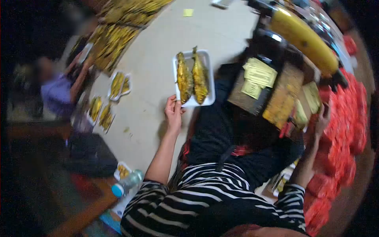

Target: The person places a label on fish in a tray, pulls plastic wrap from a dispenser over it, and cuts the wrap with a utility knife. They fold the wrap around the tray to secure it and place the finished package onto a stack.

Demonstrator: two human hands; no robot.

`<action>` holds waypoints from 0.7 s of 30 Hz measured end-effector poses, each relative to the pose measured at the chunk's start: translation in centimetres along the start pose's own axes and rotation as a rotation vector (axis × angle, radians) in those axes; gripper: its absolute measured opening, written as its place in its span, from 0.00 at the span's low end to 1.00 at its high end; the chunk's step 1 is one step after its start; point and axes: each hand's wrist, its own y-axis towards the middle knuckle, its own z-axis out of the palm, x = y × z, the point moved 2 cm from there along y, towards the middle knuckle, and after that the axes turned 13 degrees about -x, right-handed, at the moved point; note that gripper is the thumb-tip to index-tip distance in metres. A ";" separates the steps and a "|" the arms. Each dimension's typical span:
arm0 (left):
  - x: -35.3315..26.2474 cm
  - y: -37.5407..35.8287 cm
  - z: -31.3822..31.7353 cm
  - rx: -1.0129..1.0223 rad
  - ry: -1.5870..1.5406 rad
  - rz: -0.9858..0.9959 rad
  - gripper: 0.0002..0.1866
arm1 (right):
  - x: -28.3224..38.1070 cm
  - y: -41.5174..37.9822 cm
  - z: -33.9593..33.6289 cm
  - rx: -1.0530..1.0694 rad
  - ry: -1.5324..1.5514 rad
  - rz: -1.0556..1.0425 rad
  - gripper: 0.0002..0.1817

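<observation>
My left hand [173, 112] grips the near edge of a white foam tray [212, 79], thumb on top. Two golden-brown whole fish, the left fish [183, 79] and the right fish [200, 79], lie side by side in it. On the other side, my right hand [323, 118] is beside a dark machine with a long yellow roll [302, 37] on it. Its fingers look loosely stretched and hold nothing I can see; they are close to some pale yellow slips [312, 98]. More printed yellow labels [258, 75] lie on the machine, by a stained brown board [283, 94].
Filled fish trays [119, 85] stand on the pale tabletop [150, 55] at left, below a large heap of fish [118, 35]. A person in a purple shirt [59, 93] sits there. Red plastic packs [343, 130] line the right. A blue-capped bottle [128, 183] lies lower left.
</observation>
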 end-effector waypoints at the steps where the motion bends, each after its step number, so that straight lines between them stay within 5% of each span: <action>1: -1.0 -1.7 2.8 0.123 -0.047 -0.023 0.12 | -0.2 0.0 -0.4 -0.014 0.052 0.045 0.10; 5: -3.0 -8.6 11.2 0.520 -0.040 -0.169 0.11 | 6.2 -4.2 -0.7 0.309 0.233 0.239 0.09; 9: -2.6 -13.7 15.4 0.678 -0.027 -0.233 0.12 | 9.8 -9.9 -1.3 0.527 0.261 0.355 0.07; 15: -2.1 -14.5 15.5 0.735 0.101 -0.264 0.13 | 8.5 -11.4 -0.8 0.314 -0.128 -0.392 0.09; 21: -6.7 -3.6 23.9 0.594 0.050 0.041 0.18 | 8.8 -11.1 -0.7 0.318 -0.141 -0.189 0.12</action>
